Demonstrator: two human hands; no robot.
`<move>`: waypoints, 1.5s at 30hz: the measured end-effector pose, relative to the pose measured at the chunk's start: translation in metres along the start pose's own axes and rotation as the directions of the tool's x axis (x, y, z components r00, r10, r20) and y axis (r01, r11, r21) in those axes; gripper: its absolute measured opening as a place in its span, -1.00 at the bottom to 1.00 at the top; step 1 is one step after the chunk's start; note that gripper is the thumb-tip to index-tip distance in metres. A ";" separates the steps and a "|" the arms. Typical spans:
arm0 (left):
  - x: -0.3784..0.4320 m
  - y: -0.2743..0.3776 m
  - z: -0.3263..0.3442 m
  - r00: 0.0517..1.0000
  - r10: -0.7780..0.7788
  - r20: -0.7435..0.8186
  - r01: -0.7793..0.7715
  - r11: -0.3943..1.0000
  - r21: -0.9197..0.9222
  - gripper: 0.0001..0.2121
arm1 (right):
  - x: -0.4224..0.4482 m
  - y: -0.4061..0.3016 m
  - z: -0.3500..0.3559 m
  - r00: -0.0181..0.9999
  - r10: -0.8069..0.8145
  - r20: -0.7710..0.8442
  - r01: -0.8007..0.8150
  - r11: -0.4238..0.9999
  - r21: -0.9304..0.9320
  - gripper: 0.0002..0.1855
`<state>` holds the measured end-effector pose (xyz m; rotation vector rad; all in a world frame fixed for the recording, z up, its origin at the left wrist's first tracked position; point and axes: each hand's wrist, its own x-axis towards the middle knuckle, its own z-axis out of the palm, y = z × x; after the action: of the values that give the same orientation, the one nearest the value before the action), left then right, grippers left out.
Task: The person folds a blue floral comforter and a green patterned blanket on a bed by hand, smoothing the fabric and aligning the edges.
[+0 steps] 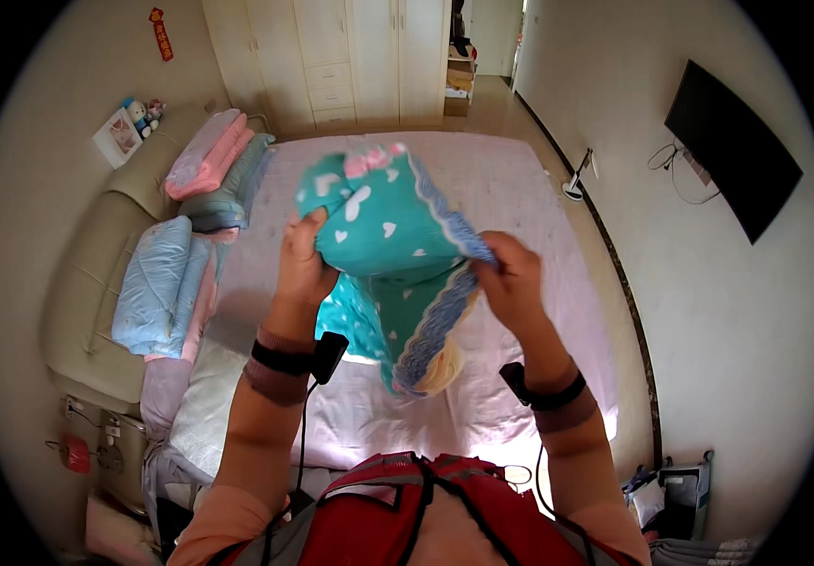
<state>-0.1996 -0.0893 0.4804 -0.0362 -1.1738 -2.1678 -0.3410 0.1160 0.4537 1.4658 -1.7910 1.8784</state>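
A teal fabric piece with white hearts [386, 226] and a ruffled blue lace edge hangs above the bed between my hands. My left hand [306, 255] grips its bunched left side. Pinched in my right hand [509, 276] is the blue lace edge on the right. Below my hands the cloth falls in a fold, its lower tip reaching toward the bedsheet, with a cream ruffle [446, 364] beside the lace. Pink trim shows blurred at the cloth's top. Whether the piece is a garment or a cover I cannot tell.
A pink sheet [520, 184] covers the bed. Folded pink bedding [209, 152] and a folded light-blue quilt [156, 283] lie by the padded headboard [89, 304]. Wardrobes [371, 64] stand beyond the bed; a television [732, 148] hangs on the right wall. Cables run from both my wrist straps.
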 end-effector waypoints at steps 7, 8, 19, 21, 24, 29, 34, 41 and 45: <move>-0.070 -0.081 0.000 0.968 -0.079 0.237 -0.015 0.930 0.368 -0.67 | -0.013 0.028 -0.068 0.956 -0.287 -0.054 0.224 0.839 -0.496 -0.68; -0.084 -0.116 -0.015 0.942 -0.164 0.293 -0.042 0.808 0.588 -0.70 | -0.031 0.051 -0.079 0.994 -0.111 -0.018 0.087 0.859 -0.504 -0.69; -0.179 -0.163 -0.159 0.708 -0.697 -0.116 0.409 0.271 0.871 -0.67 | -0.240 0.230 -0.071 0.439 0.854 0.278 -0.392 0.460 -0.797 -0.77; -0.181 -0.161 -0.155 0.725 -0.639 -0.258 0.537 0.288 0.793 -0.68 | -0.243 0.247 -0.060 0.550 0.782 0.292 -0.487 0.585 -0.648 -0.71; -0.193 -0.148 -0.154 0.644 -0.660 -0.386 0.690 0.285 0.665 -0.68 | -0.241 0.268 -0.022 0.550 0.780 0.298 -0.514 0.598 -0.615 -0.63; -0.254 -0.132 -0.194 0.572 -0.703 -0.422 0.793 0.344 0.503 -0.61 | -0.255 0.309 0.013 0.593 0.775 0.217 -0.494 0.564 -0.662 -0.46; -0.313 -0.092 -0.200 0.338 -0.553 -0.761 0.933 0.305 0.192 -0.62 | -0.264 0.320 0.044 0.524 0.791 0.317 -0.461 0.576 -0.675 -0.35; -0.349 -0.085 -0.194 0.255 -0.496 -0.830 0.938 0.335 0.088 -0.64 | -0.284 0.323 0.062 0.482 0.871 0.095 -0.775 0.475 -0.416 -0.43; -0.322 -0.106 -0.191 0.299 -0.555 -0.777 0.932 0.345 0.112 -0.64 | -0.262 0.288 0.081 0.379 0.676 0.632 -0.632 0.688 -0.357 -0.67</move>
<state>0.0444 -0.0200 0.1852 1.8273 -1.5040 -2.0947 -0.3648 0.0984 0.0572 1.8064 -3.2085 1.4888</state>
